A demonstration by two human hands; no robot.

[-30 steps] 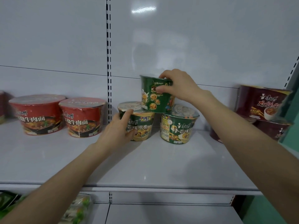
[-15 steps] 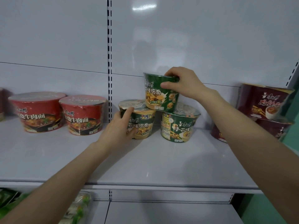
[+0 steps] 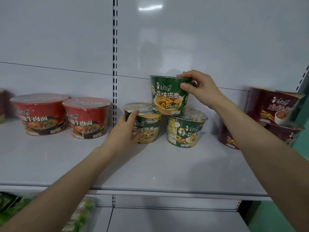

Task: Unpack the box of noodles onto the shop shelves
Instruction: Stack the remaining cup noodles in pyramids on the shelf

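White sheet-metal shelf (image 3: 150, 166), smooth, faint gloss. Landmark: slotted upright (image 3: 114, 64) in the back panel. Left of the upright: two red beef-noodle bowls (image 3: 40, 114) side by side, tapered round tubs under film-sealed flat lids, standing upright. Just right of the upright: left hand (image 3: 123, 133) grips the lower-left green bowl (image 3: 147, 128), thumb up at the lid rim, fingers curled round its wall. Further right of the upright: lower-right green bowl (image 3: 185, 131), apart from the first by a narrow gap. The top green bowl (image 3: 167, 96), glossy chicken-mushroom print facing out, sits bridging the two lids, slightly tilted. Right hand (image 3: 200, 89) pinches its rim, thumb on the front wall, fingers over the lid. Far right of the upright: stacked maroon bowls (image 3: 274, 108), partly cut off by the frame.
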